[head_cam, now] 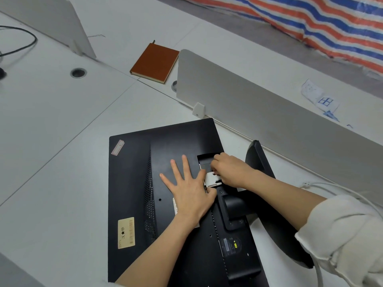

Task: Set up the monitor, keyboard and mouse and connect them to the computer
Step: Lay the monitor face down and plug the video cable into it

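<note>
Monitor [165, 183] back is plain black, with a strip of tiny perforated dots running down it. One pale yellow sticker [126, 233] with black print, plus a small pinkish-bordered label [118, 147] up in the corner. The connector [212, 179] is off-white, its cable [331, 186] white too. The table [62, 121] is light grey, same for the divider panel [248, 112]. Notebook [154, 63] is reddish brown. The tarp [310, 21] has orange-red, blue and white stripes. Rolled sleeve [342, 235] is cream white.
</note>
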Demonstrator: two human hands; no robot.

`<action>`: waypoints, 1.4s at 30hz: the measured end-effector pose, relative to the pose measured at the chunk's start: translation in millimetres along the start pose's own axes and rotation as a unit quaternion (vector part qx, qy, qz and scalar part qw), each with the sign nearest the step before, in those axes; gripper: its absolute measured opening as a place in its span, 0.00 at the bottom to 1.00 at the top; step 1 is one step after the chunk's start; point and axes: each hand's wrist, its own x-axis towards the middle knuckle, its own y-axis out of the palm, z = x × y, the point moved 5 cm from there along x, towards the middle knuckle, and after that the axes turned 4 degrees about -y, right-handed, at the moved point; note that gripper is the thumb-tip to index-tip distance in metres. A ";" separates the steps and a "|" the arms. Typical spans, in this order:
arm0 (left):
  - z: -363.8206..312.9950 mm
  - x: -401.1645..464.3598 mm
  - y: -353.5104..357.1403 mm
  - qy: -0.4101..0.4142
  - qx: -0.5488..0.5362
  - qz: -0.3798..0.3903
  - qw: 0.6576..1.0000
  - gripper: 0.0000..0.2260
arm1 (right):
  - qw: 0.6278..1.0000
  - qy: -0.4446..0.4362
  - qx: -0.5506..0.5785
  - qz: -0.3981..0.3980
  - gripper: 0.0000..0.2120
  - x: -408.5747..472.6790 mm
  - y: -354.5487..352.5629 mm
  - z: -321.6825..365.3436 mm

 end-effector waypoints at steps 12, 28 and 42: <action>0.2 -0.1 5.3 0.010 0.014 -0.051 0.999 0.15 | 0.998 0.028 0.060 0.004 0.05 2.2 -3.8 -7.4; 0.7 -1.0 8.1 0.017 0.005 -0.067 0.998 0.12 | 1.000 0.022 0.011 0.013 0.07 2.5 -5.2 -2.6; 1.1 -1.8 7.4 0.019 0.012 -0.071 0.997 0.13 | 0.999 0.013 -0.027 0.016 0.10 5.7 -7.4 -2.2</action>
